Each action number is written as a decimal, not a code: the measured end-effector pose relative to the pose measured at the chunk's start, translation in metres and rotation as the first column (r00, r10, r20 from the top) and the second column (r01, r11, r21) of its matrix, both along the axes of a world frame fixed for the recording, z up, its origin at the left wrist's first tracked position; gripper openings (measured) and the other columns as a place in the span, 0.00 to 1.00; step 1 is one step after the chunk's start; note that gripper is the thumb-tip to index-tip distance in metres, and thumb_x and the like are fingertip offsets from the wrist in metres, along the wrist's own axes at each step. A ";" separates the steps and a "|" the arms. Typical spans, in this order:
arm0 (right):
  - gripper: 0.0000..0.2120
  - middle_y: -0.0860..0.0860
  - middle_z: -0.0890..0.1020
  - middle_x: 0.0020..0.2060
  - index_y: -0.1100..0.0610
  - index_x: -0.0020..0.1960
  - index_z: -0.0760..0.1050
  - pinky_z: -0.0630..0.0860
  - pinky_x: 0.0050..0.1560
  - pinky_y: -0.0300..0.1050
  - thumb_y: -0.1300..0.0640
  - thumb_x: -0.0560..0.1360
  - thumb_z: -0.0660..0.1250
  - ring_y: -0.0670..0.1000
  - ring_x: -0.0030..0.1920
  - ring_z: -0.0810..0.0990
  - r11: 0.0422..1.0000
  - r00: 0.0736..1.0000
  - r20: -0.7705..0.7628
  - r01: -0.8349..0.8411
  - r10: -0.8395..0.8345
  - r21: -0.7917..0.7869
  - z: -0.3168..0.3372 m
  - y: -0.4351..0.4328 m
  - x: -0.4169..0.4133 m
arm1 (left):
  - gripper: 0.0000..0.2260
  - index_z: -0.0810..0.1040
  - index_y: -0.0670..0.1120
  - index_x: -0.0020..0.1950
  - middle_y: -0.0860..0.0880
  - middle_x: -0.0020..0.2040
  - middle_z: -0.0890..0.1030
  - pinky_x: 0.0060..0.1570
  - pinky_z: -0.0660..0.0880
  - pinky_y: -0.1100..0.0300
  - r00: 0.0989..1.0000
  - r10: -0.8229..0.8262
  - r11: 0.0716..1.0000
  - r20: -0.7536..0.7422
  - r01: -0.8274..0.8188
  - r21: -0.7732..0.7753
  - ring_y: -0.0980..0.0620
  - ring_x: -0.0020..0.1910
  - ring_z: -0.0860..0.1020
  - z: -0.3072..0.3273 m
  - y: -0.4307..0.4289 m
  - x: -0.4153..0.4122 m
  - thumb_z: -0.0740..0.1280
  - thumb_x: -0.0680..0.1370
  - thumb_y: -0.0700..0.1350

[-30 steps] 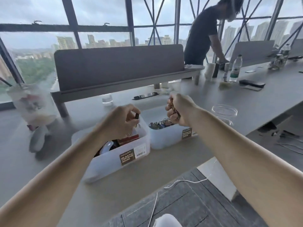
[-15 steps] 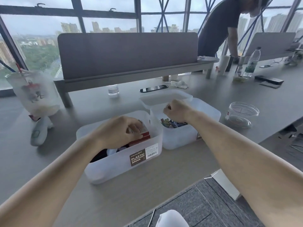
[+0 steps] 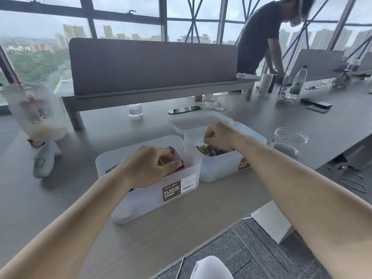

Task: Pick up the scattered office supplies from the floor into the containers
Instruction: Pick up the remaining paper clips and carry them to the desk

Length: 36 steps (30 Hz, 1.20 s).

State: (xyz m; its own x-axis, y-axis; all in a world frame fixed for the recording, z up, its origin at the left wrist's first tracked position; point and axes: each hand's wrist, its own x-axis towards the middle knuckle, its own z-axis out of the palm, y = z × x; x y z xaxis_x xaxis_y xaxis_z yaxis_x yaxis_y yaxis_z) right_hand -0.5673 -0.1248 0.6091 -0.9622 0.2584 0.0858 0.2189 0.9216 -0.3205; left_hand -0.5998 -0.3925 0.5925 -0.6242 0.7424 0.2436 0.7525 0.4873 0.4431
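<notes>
Left hand (image 3: 153,166) at frame centre, fingers curled inside the near plastic container (image 3: 153,200), fingertips pressed on a red-brown box (image 3: 177,158) lying in it. Right hand (image 3: 218,135) right of centre, fingers bunched over the second container (image 3: 219,168); what it pinches, cannot tell. Small mixed supplies (image 3: 213,151) lie in that bin directly under the fingers. The two bins touch side by side. A lid (image 3: 193,122) lies just behind them. Clear jar (image 3: 289,140) to the right, apart. Bare desk (image 3: 161,238) runs from the bins to the near edge at lower frame.
</notes>
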 end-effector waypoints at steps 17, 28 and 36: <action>0.05 0.46 0.83 0.47 0.50 0.51 0.84 0.73 0.46 0.42 0.53 0.76 0.71 0.43 0.40 0.79 0.999 0.992 0.123 -0.020 0.023 -0.029 0.026 0.024 0.002 | 0.09 0.82 0.53 0.49 0.58 0.45 0.82 0.45 0.76 0.59 0.991 -0.102 0.993 -0.085 0.098 -0.059 0.59 0.43 0.79 0.016 0.028 -0.001 0.66 0.78 0.55; 0.08 0.47 0.84 0.50 0.50 0.54 0.84 0.77 0.53 0.45 0.50 0.78 0.68 0.49 0.48 0.82 0.999 0.996 0.083 -0.043 0.046 -0.029 0.029 0.029 0.014 | 0.07 0.83 0.52 0.50 0.57 0.46 0.83 0.48 0.78 0.54 0.988 -0.125 0.991 -0.087 0.119 -0.065 0.57 0.44 0.80 0.024 0.040 0.008 0.67 0.78 0.52; 0.09 0.48 0.82 0.45 0.54 0.50 0.83 0.75 0.48 0.44 0.51 0.79 0.65 0.50 0.46 0.80 0.995 0.979 -0.179 0.101 -0.096 0.017 0.062 0.031 0.140 | 0.07 0.80 0.57 0.46 0.59 0.41 0.81 0.44 0.80 0.52 0.944 -0.298 0.952 -0.140 0.305 0.028 0.56 0.42 0.81 0.052 0.103 0.077 0.65 0.75 0.58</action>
State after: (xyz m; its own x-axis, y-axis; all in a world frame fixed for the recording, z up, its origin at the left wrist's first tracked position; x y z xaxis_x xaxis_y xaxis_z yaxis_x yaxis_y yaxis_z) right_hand -0.4278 -0.0934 0.6709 -0.9010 0.3467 0.2606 0.2508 0.9067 -0.3391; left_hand -0.5225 -0.2895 0.6443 -0.3328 0.8759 0.3493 0.9143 0.2092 0.3468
